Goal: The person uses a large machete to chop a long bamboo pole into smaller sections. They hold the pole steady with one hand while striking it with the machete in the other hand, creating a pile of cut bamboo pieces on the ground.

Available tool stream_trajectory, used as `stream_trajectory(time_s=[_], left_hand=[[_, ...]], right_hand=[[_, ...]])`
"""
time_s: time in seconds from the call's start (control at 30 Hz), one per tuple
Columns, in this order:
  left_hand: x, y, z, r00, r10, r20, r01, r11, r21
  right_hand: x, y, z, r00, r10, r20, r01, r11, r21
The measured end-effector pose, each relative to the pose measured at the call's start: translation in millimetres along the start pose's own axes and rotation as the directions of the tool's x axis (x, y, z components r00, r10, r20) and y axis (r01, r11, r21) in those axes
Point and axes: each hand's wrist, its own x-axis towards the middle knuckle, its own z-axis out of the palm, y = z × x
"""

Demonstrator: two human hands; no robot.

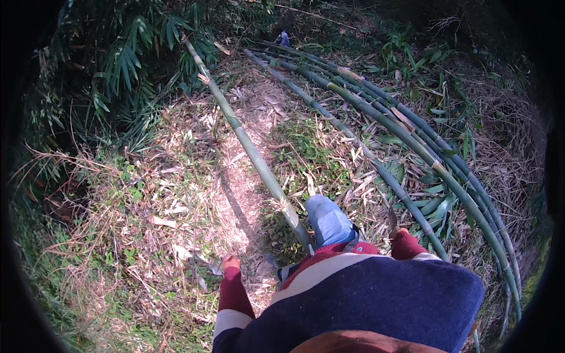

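Observation:
A long green bamboo pole (253, 154) lies on the ground from the far bushes to my legs, ending by my raised knee in blue jeans (328, 220). My left hand (230, 262) hangs at my side over dry leaves with its fingers curled and nothing visible in it. My right hand (401, 233) is mostly hidden by its maroon cuff. A short dark blade-like tool (391, 219) sticks up from it, next to the bundle of poles on the right.
Several long green bamboo poles (412, 138) lie in a curved bundle on the right. Dry leaves and straw cover a narrow dirt path (235, 194). Leafy bamboo bushes (135, 53) stand at the far left, and a small blue object (283, 39) lies far ahead.

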Motion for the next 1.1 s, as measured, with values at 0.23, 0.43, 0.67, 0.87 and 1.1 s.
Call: stream_trajectory(time_s=[0.23, 0.43, 0.67, 0.87, 1.1], left_hand=[[19.1, 205.9, 143.2, 0.854, 0.332, 0.401, -0.483, 0.794, 0.37], [-1.4, 430.2, 233.8, 0.593, 0.696, 0.406, -0.805, 0.521, 0.283], [21.1, 401.2, -7.2, 0.798, 0.584, -0.148, -0.195, 0.483, 0.853], [15.5, 73.8, -242.6, 0.991, 0.12, -0.06, 0.031, 0.228, 0.973], [42.7, 6.9, -280.6, 0.988, 0.07, 0.138, -0.154, 0.409, 0.899]], right_hand=[[-164.8, -12.0, -96.4, 0.855, 0.519, -0.016, -0.328, 0.563, 0.759], [-182.0, -53.9, -102.4, 0.888, 0.438, -0.142, -0.084, 0.457, 0.885], [-269.2, -182.3, -88.2, 0.92, 0.149, -0.362, 0.319, 0.252, 0.914], [-359.6, -244.9, -37.3, 0.86, -0.464, -0.213, 0.166, -0.142, 0.976], [-444.2, -280.7, 65.8, 0.847, -0.531, 0.028, -0.162, -0.209, 0.964]])
